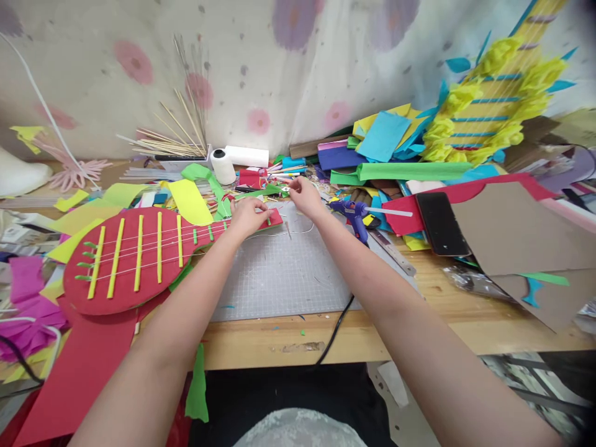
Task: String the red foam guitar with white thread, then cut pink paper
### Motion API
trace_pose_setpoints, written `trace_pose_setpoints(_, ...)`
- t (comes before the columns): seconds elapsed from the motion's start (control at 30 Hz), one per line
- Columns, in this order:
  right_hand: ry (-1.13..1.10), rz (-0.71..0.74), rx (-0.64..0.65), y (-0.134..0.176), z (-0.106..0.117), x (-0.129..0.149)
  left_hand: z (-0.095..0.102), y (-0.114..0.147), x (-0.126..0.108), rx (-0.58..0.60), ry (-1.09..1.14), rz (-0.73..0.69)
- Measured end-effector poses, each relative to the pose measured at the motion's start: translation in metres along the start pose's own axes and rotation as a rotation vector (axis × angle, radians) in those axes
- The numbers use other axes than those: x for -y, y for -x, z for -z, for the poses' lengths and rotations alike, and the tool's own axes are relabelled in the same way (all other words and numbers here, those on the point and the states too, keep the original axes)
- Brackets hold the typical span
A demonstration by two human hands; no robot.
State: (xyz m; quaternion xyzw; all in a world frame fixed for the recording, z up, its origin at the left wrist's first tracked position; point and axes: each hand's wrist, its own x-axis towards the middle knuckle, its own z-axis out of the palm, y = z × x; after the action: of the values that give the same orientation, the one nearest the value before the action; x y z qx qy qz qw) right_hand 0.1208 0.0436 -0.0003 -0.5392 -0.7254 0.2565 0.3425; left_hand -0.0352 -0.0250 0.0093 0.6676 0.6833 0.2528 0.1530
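A red cardboard toy lute [149, 254] with yellow and green strips and white strings lies across the table at left, its narrow neck pointing right. My left hand [248, 218] is closed over the neck near its end. Just right of the neck's tip, my right hand [306, 198] is raised with thumb and fingers pinched together. What it pinches is too small to make out. A loose white thread [298, 232] curves from the neck over the grey cutting mat [279, 279] toward the right hand.
A purple glue gun [352, 214], a metal ruler [393, 251] and a black phone [442, 223] lie at right. Behind stand a white thread spool [222, 166], thin sticks [172, 146] and coloured paper sheets [384, 136]. A yellow flowered instrument [488, 105] leans at back right.
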Motion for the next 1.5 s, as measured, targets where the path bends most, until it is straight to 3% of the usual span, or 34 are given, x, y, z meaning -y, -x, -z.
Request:
trace_pose_setpoints(0.07, 0.345, 0.001, -0.009, -0.005, 0.003, -0.005, 0.001, -0.003, 0.001, -0.011, 0.067, 0.036)
trace_pose_setpoints(0.13, 0.600, 0.024, 0.074, -0.009, 0.004, -0.007, 0.002, -0.006, 0.004, -0.020, 0.135, 0.064)
trace_pose_setpoints(0.3, 0.844, -0.024, 0.203, -0.016, 0.001, -0.002, 0.004, -0.011, 0.007, -0.058, 0.308, 0.134)
trace_pose_setpoints(0.47, 0.827, -0.091, 0.171, -0.013, 0.008, 0.008, 0.008, -0.006, 0.003, -0.023, 0.483, 0.244)
trace_pose_setpoints(0.6, 0.648, -0.195, 0.212, 0.008, 0.026, 0.007, 0.005, -0.006, 0.002, -0.077, 0.581, 0.241)
trace_pose_setpoints(0.73, 0.504, -0.130, 0.234, 0.046, 0.044, -0.002, 0.002, -0.007, 0.002, -0.112, 0.612, 0.240)
trace_pose_setpoints(0.9, 0.636, -0.010, 0.339, 0.080, 0.051, -0.011, 0.001, -0.006, 0.003, -0.127, 0.608, 0.252)
trace_pose_setpoints(1.5, 0.747, 0.098, 0.369, 0.069, 0.039, -0.006, -0.006, -0.004, 0.009, -0.112, 0.647, 0.247)
